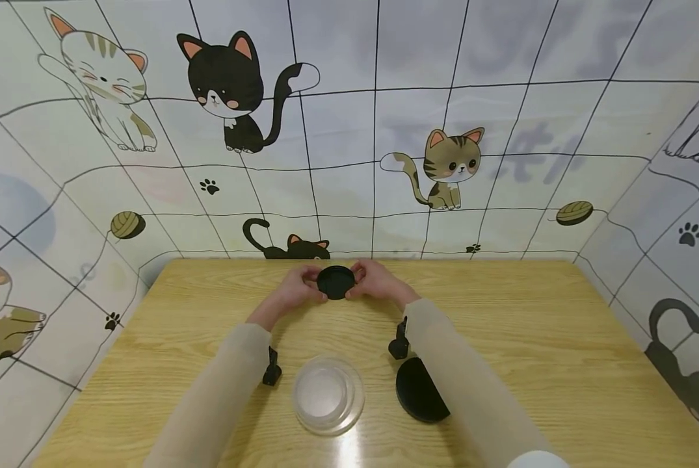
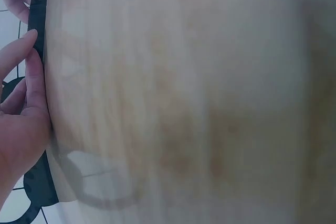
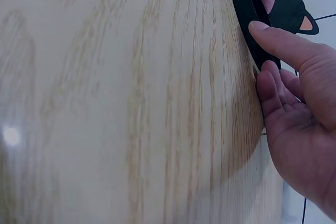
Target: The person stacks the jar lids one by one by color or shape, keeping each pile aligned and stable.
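Near the far edge of the table, both hands hold a small round black lid (image 1: 335,282) with a raised rim. My left hand (image 1: 302,286) pinches its left side, thumb toward me. From the right, my right hand (image 1: 378,282) grips the opposite side between thumb and fingers. The right wrist view shows the lid (image 3: 254,27) from the side, low at the wood surface, with the thumb on its rim. In the left wrist view the lid (image 2: 37,22) appears as a thin dark edge between the fingertips of both hands.
Closer to me on the wooden table (image 1: 519,338) sits a clear round container (image 1: 321,392) on a wider clear disc (image 1: 354,411). A larger black disc (image 1: 418,393) lies to its right, partly hidden by the right forearm. A cat-printed wall covering (image 1: 349,130) rises behind the table.
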`<state>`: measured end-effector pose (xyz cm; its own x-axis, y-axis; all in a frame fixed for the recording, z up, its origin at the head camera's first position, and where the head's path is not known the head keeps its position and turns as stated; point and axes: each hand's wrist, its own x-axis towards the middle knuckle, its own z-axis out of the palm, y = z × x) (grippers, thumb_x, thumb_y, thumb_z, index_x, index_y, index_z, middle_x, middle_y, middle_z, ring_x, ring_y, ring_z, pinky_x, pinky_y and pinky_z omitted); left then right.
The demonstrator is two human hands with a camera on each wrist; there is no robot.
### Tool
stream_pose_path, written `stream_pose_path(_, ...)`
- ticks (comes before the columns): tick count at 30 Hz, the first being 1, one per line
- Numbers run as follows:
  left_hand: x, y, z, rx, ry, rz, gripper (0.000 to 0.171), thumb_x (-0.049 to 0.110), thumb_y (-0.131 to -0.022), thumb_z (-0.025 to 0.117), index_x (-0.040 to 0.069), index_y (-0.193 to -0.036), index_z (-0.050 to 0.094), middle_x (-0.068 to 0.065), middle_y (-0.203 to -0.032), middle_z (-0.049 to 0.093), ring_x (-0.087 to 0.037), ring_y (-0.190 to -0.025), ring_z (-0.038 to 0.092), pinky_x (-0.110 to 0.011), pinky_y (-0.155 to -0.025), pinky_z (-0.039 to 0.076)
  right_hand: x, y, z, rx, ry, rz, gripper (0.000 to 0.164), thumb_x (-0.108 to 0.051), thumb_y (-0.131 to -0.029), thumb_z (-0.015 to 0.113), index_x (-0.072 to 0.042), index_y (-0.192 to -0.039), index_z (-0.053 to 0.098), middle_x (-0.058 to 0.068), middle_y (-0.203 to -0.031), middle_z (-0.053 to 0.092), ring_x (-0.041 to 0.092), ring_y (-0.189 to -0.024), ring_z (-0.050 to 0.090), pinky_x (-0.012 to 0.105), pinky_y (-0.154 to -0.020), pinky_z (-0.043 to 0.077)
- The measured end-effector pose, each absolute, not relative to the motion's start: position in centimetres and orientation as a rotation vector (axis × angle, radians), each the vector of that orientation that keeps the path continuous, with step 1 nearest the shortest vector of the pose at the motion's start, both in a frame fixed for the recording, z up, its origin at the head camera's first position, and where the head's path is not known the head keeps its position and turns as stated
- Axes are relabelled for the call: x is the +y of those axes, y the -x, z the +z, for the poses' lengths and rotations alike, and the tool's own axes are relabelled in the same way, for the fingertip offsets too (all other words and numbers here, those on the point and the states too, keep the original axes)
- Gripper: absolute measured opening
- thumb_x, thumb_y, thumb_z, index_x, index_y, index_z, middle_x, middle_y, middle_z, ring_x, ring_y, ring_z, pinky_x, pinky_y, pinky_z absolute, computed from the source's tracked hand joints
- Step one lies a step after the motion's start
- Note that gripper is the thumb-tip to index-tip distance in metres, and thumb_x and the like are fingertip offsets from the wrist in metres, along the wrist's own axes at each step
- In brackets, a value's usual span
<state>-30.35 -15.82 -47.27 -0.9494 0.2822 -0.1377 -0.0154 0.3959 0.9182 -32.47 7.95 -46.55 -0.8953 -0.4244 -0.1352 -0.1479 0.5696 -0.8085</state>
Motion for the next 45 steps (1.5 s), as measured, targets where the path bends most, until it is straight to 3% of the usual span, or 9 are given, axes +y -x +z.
stream_pose_path(6, -15.5, 29.4, -47.5, 2.419, -0.253, 1.555, 0.070, -0.002, -0.079, 0.082, -0.009, -0.141, 0.051, -0.024, -0.128, 0.059, -0.031, -0.108, 0.061, -0.035, -0.091, 0.051, 8.4, 31.7, -46.4, 2.488, 0.479, -1.222, 0.061, -0.013, -0.079, 0.089, 0.003, -0.129, 0.058, 0.013, -0.112, 0.063, 0.024, -0.100, 0.058, 0.038, -0.090, 0.049)
stream_pose_path(11, -15.5, 28.6, -47.2, 2.396, -0.245, 1.568, 0.066, 0.000, -0.079, 0.083, -0.006, -0.139, 0.054, -0.020, -0.124, 0.059, -0.030, -0.110, 0.059, -0.036, -0.094, 0.049, 8.8, 30.9, -45.9, 2.476, 0.487, -1.193, 0.058, -0.016, -0.080, 0.090, 0.002, -0.126, 0.059, 0.010, -0.105, 0.064, 0.023, -0.095, 0.058, 0.036, -0.087, 0.049)
stream_pose_path(20, -15.0, 26.3, -46.4, 2.271, -0.261, 1.642, 0.068, 0.001, -0.077, 0.086, -0.003, -0.137, 0.054, -0.018, -0.125, 0.052, -0.028, -0.105, 0.066, -0.030, -0.082, 0.054, 10.5, 28.6, -45.3, 2.466, 0.587, -1.154, 0.060, -0.019, -0.080, 0.090, 0.001, -0.126, 0.058, 0.008, -0.103, 0.064, 0.021, -0.092, 0.061, 0.038, -0.085, 0.052)
stream_pose_path(25, -14.2, 24.7, -45.2, 2.235, -0.272, 1.702, 0.067, 0.001, -0.078, 0.086, -0.001, -0.137, 0.054, -0.018, -0.128, 0.051, -0.029, -0.108, 0.065, -0.032, -0.082, 0.055, 11.8, 26.8, -44.6, 2.481, 0.638, -1.221, 0.061, -0.021, -0.080, 0.090, 0.000, -0.127, 0.057, 0.008, -0.105, 0.061, 0.020, -0.091, 0.062, 0.037, -0.083, 0.053)
stream_pose_path(33, -12.8, 22.1, -42.9, 2.194, -0.352, 1.740, 0.066, 0.002, -0.080, 0.086, 0.002, -0.137, 0.054, -0.015, -0.127, 0.052, -0.022, -0.097, 0.065, -0.031, -0.080, 0.054, 14.1, 24.0, -42.1, 2.405, 0.704, -1.388, 0.062, -0.015, -0.081, 0.090, 0.003, -0.129, 0.055, 0.012, -0.099, 0.056, 0.023, -0.082, 0.061, 0.035, -0.078, 0.053)
stream_pose_path(45, -10.1, 18.7, -42.0, 2.150, -0.465, 1.758, 0.061, 0.002, -0.078, 0.088, 0.004, -0.131, 0.059, -0.012, -0.120, 0.055, -0.019, -0.087, 0.066, -0.026, -0.071, 0.051, 17.6, 19.6, -41.3, 2.394, 0.685, -1.455, 0.072, -0.016, -0.080, 0.091, 0.004, -0.138, 0.053, 0.010, -0.102, 0.058, 0.026, -0.086, 0.061, 0.030, -0.075, 0.053)
